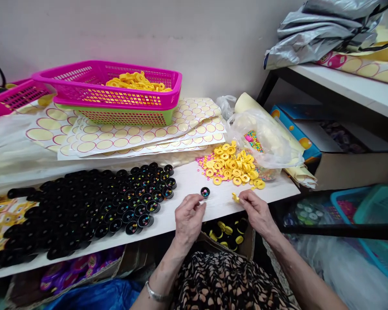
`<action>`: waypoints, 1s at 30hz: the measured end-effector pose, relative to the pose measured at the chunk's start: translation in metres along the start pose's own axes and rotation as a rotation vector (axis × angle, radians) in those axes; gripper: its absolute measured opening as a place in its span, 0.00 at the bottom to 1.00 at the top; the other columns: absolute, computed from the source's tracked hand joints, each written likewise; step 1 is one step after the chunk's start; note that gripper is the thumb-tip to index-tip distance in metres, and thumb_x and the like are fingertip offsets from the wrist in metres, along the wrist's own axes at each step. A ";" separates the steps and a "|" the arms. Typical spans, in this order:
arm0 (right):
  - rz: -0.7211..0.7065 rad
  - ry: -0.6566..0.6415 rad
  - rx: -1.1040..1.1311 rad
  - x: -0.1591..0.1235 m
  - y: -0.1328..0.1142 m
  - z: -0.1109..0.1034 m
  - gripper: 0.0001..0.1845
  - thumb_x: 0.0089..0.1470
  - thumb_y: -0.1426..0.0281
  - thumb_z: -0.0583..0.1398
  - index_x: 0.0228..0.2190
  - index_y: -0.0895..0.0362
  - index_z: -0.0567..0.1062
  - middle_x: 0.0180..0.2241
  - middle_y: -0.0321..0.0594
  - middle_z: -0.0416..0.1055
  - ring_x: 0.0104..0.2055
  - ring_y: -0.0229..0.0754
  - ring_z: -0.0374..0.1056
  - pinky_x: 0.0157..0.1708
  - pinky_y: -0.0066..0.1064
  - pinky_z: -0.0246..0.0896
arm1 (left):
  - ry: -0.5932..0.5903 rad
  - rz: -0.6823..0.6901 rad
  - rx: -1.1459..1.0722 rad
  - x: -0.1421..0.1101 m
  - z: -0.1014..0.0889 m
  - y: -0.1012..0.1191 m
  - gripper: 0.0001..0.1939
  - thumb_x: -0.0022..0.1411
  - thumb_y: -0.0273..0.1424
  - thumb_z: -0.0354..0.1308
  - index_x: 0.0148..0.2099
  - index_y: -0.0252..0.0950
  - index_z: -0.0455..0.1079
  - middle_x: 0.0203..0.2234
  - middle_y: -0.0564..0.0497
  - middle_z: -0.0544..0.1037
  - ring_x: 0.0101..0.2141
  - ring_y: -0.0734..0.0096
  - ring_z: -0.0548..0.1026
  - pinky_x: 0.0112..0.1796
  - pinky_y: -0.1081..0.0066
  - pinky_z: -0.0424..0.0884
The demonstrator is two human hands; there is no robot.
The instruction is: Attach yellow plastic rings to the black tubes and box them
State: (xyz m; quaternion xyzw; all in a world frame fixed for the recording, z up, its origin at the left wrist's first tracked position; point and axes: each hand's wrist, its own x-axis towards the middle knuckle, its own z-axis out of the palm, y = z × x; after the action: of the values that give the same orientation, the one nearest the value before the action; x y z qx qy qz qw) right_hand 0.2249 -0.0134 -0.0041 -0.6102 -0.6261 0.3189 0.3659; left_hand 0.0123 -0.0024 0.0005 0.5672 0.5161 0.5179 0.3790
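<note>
My left hand [190,215] pinches a small round black cup [205,192] with coloured beads inside, just above the white table [184,181]. My right hand [257,211] grips a small yellow ring-shaped piece [235,197] between thumb and fingertips, apart from the cup. Beyond my right hand lies a heap of yellow ring-shaped pieces [234,163] beside scattered pink beads [204,163]. To the left of my left hand stand many black cups [116,200] in tight rows; coloured beads show in the nearer right ones.
A pink basket [142,98] of yellow rings sits nested in a green basket [126,115] on sticker sheets [139,137]. A clear bag of beads [257,142] lies at the back right. Below the table edge is a box of black-and-yellow pieces [226,232]. A shelf [352,84] overhangs the right.
</note>
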 end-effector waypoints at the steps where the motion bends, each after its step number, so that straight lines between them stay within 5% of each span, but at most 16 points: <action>1: 0.080 -0.097 0.183 -0.003 -0.008 0.003 0.10 0.54 0.66 0.52 0.27 0.57 0.68 0.26 0.37 0.64 0.29 0.39 0.58 0.30 0.30 0.54 | -0.067 -0.088 -0.099 -0.005 0.004 0.008 0.09 0.49 0.30 0.60 0.36 0.35 0.72 0.29 0.50 0.72 0.27 0.75 0.68 0.28 0.74 0.66; 4: 0.279 -0.349 0.569 -0.008 -0.029 0.016 0.12 0.50 0.62 0.58 0.25 0.58 0.69 0.20 0.32 0.62 0.22 0.33 0.55 0.23 0.26 0.50 | -0.245 -0.413 -0.386 -0.012 0.015 0.021 0.13 0.46 0.33 0.64 0.35 0.32 0.72 0.23 0.51 0.72 0.22 0.79 0.66 0.22 0.78 0.62; 8: 0.325 -0.342 0.665 -0.010 -0.046 0.034 0.12 0.46 0.61 0.61 0.28 0.58 0.71 0.20 0.31 0.63 0.21 0.32 0.56 0.21 0.25 0.50 | -0.198 -0.626 -0.564 -0.011 0.020 0.017 0.13 0.45 0.35 0.64 0.25 0.29 0.71 0.16 0.53 0.70 0.16 0.84 0.62 0.16 0.81 0.51; 12: 0.108 -0.251 0.424 -0.010 -0.060 0.045 0.12 0.45 0.67 0.62 0.35 0.55 0.72 0.26 0.33 0.65 0.26 0.34 0.59 0.27 0.26 0.56 | 0.021 -0.634 -0.662 -0.006 0.017 0.013 0.12 0.40 0.34 0.67 0.26 0.30 0.72 0.17 0.54 0.72 0.17 0.82 0.65 0.18 0.80 0.58; 16: -0.115 -0.145 0.194 0.002 -0.066 0.050 0.10 0.49 0.71 0.58 0.37 0.55 0.71 0.30 0.35 0.65 0.28 0.35 0.61 0.30 0.26 0.59 | 0.063 -0.591 -0.700 0.003 0.015 0.015 0.13 0.42 0.35 0.66 0.29 0.32 0.73 0.21 0.53 0.74 0.21 0.78 0.69 0.23 0.77 0.65; 22: -0.245 -0.080 -0.118 0.032 -0.051 0.058 0.09 0.49 0.68 0.58 0.35 0.56 0.70 0.36 0.41 0.64 0.39 0.41 0.62 0.38 0.30 0.59 | 0.258 -0.474 -0.490 0.019 0.008 -0.009 0.11 0.44 0.34 0.64 0.29 0.31 0.73 0.18 0.55 0.71 0.19 0.82 0.63 0.21 0.79 0.59; 30: -0.193 -0.119 -0.190 0.042 -0.045 0.066 0.05 0.50 0.70 0.57 0.32 0.56 0.69 0.33 0.38 0.64 0.34 0.39 0.61 0.34 0.28 0.58 | 0.160 -0.441 -0.367 0.024 0.017 -0.023 0.14 0.49 0.38 0.59 0.24 0.31 0.71 0.18 0.56 0.66 0.18 0.82 0.61 0.20 0.77 0.57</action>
State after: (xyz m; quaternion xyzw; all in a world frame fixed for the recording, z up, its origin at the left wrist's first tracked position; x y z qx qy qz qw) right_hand 0.1456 0.0290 0.0019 -0.5593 -0.7297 0.2571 0.2979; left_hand 0.0227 0.0270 -0.0195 0.3208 0.5528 0.5510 0.5366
